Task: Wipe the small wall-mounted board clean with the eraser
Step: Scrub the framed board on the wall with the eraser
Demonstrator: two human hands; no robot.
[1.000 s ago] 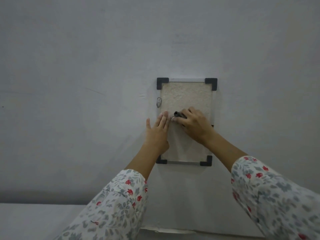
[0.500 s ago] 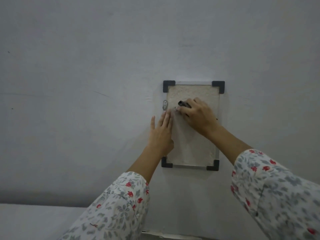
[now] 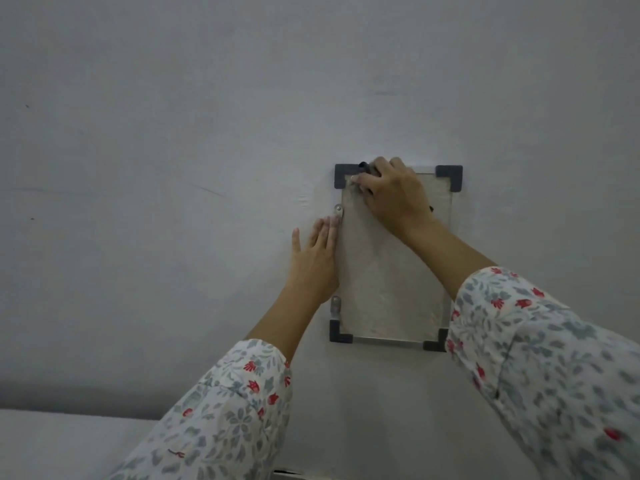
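The eraser (image 3: 363,167) is held at the top left corner of the board (image 3: 388,282), almost wholly covered by the right hand (image 3: 393,195); only a small dark end is seen above the fingers (image 3: 384,168), which are curled shut around it and pressed toward the board's face. The board itself is fixed upright on the wall (image 3: 173,168), framed by dark corner caps (image 3: 450,176), with two small metal clips (image 3: 338,211) on the edge nearest the left hand (image 3: 313,261). That hand is laid flat with its fingers extended and nothing in them, the fingertips resting just beside the upper clip, the palm against the wall alongside the board's edge. The face below the right fingers looks pale and mottled; whether marks remain there cannot be told.

The step in hand is judged to be a stroke begun at the top corner. It would be done well if even pressure is kept through the fingers, the eraser is drawn in overlapping passes downward and across, and the corners under the caps are not skipped. The frame should be kept steadied by the flat hand so that the board is not rocked on its clips.
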